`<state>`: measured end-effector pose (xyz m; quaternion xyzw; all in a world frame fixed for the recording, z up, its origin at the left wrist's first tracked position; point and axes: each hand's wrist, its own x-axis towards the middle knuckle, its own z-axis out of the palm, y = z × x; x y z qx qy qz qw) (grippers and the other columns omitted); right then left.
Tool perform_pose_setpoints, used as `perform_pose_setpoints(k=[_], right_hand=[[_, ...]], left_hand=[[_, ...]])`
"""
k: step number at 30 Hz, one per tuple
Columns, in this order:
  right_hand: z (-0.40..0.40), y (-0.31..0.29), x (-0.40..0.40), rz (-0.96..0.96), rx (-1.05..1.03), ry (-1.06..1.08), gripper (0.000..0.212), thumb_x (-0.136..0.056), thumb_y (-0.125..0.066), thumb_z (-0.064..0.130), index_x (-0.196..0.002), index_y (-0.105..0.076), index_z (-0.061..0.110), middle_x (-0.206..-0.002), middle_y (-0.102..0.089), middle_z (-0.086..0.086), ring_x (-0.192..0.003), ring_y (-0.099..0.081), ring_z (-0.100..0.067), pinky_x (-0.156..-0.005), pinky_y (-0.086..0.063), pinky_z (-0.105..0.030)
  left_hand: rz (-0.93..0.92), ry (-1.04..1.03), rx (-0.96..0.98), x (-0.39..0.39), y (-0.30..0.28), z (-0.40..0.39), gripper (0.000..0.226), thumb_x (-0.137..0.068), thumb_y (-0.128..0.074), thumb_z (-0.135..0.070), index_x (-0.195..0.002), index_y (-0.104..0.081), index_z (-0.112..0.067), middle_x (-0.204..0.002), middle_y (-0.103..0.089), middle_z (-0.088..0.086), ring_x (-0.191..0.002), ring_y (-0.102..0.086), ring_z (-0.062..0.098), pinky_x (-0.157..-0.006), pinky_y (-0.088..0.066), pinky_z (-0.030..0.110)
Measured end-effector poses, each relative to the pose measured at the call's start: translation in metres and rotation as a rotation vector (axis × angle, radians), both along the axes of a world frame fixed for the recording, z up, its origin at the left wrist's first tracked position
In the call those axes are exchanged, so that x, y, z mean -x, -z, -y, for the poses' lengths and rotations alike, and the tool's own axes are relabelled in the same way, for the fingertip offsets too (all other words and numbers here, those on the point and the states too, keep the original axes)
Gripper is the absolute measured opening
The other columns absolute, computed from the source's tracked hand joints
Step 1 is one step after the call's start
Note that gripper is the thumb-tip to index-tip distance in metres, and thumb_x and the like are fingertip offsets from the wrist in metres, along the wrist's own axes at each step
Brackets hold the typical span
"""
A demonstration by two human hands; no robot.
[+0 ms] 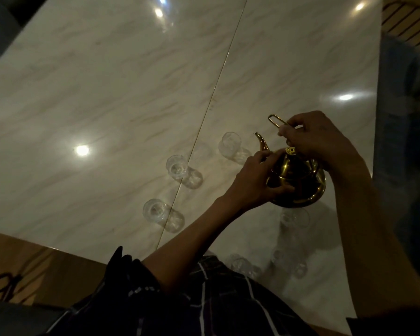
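Past the dark plaid shirt (218,299), the left hand (255,180) clasps the round gold metal teapot (301,185) and the right hand (318,139) grips its wire handle (275,120). The small clear glasses (177,167) look empty, so pouring remains.

Table top (107,93): pale marble-look, glossy, faint beige veining; spans most of the view.
Seam (224,76): thin line, runs far to near through the middle of the top.
Light reflections (82,150): several bright spots on the gloss.
Floor (46,265): warm wood, near left.
Slatted wooden chair (405,23): far right.
Blue-grey upholstery (398,141): right edge.
Room dim.
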<state>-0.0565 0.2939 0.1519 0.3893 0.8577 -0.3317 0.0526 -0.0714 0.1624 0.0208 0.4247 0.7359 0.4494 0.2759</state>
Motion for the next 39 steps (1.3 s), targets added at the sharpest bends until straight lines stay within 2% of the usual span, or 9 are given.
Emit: perform_pose_setpoints(k=[12,16,20,25,30,39], right_hand=[[-0.0023,-0.0002,-0.0008,0.021,0.014,-0.002,0.026,-0.092,-0.062,0.028,-0.106,-0.071,0.008,-0.083,-0.069,-0.006,-0.089,-0.070,-0.021,-0.072,-0.057,-0.036],[-0.0032,-0.0004,-0.0008,0.025,0.006,-0.010,0.025,-0.092,-0.062,0.028,-0.104,-0.072,0.009,-0.082,-0.069,-0.005,-0.088,-0.069,-0.021,-0.076,-0.058,-0.040],[-0.0036,-0.0008,0.0000,0.019,0.007,-0.006,0.025,-0.092,-0.062,0.028,-0.105,-0.071,0.009,-0.084,-0.070,-0.006,-0.088,-0.069,-0.020,-0.071,-0.056,-0.035],[-0.0037,-0.0011,0.0002,0.031,0.005,-0.010,0.025,-0.092,-0.062,0.029,-0.105,-0.071,0.010,-0.088,-0.071,-0.008,-0.089,-0.070,-0.021,-0.079,-0.059,-0.042],[-0.0028,-0.0011,0.0005,0.028,0.006,-0.022,0.025,-0.092,-0.062,0.029,-0.106,-0.071,0.010,-0.088,-0.069,-0.007,-0.090,-0.069,-0.021,-0.076,-0.057,-0.038],[-0.0025,-0.0025,0.0029,0.035,-0.008,-0.041,0.025,-0.092,-0.062,0.028,-0.105,-0.072,0.009,-0.086,-0.070,-0.007,-0.088,-0.070,-0.023,-0.078,-0.059,-0.040]], left_hand=[[-0.010,0.006,-0.025,-0.0029,-0.0014,-0.0007,0.088,-0.081,-0.077,-0.050,-0.153,-0.034,-0.026,-0.147,-0.043,0.010,-0.129,-0.044,0.025,-0.099,-0.047,0.038],[-0.014,0.006,-0.024,-0.0025,-0.0007,-0.0017,0.087,-0.082,-0.076,-0.051,-0.153,-0.034,-0.025,-0.146,-0.044,0.011,-0.128,-0.044,0.025,-0.099,-0.048,0.041],[-0.017,0.006,-0.037,-0.0015,-0.0035,-0.0016,0.086,-0.082,-0.077,-0.047,-0.153,-0.035,-0.022,-0.145,-0.045,0.013,-0.127,-0.045,0.026,-0.098,-0.047,0.038],[-0.004,0.010,-0.020,-0.0013,-0.0036,-0.0018,0.087,-0.082,-0.077,-0.047,-0.154,-0.034,-0.025,-0.147,-0.043,0.012,-0.129,-0.044,0.026,-0.099,-0.046,0.037],[0.004,0.011,-0.013,-0.0001,-0.0037,-0.0011,0.087,-0.082,-0.077,-0.046,-0.154,-0.034,-0.024,-0.146,-0.043,0.012,-0.129,-0.043,0.027,-0.100,-0.045,0.037],[0.002,0.003,-0.028,0.0005,-0.0026,-0.0004,0.087,-0.081,-0.078,-0.045,-0.154,-0.034,-0.023,-0.146,-0.044,0.012,-0.128,-0.044,0.026,-0.098,-0.043,0.034]])
